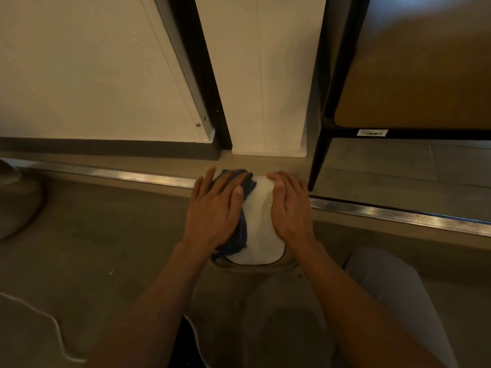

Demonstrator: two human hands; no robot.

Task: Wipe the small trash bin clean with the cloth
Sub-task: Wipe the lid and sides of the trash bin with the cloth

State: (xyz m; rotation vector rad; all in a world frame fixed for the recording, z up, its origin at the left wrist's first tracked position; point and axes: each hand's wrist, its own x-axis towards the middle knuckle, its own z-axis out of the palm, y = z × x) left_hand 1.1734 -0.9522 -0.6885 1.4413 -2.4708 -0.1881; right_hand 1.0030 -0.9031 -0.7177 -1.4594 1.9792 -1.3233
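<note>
A small white trash bin (259, 221) stands on the floor in the middle of the view, seen from above. A dark blue cloth (240, 229) lies against its left side, running from the far edge down to the near rim. My left hand (215, 208) presses flat on the cloth with straight fingers. On the bin's right side my right hand (291, 208) rests flat, fingers straight, thumb on the white surface. Much of the cloth is hidden under my left hand.
A metal floor rail (398, 211) runs left to right behind the bin. A black-framed shelf (322, 144) stands at the right, white panels (265, 88) behind. A white cord (53, 325) lies on the floor at lower left. My knee (385, 288) is at lower right.
</note>
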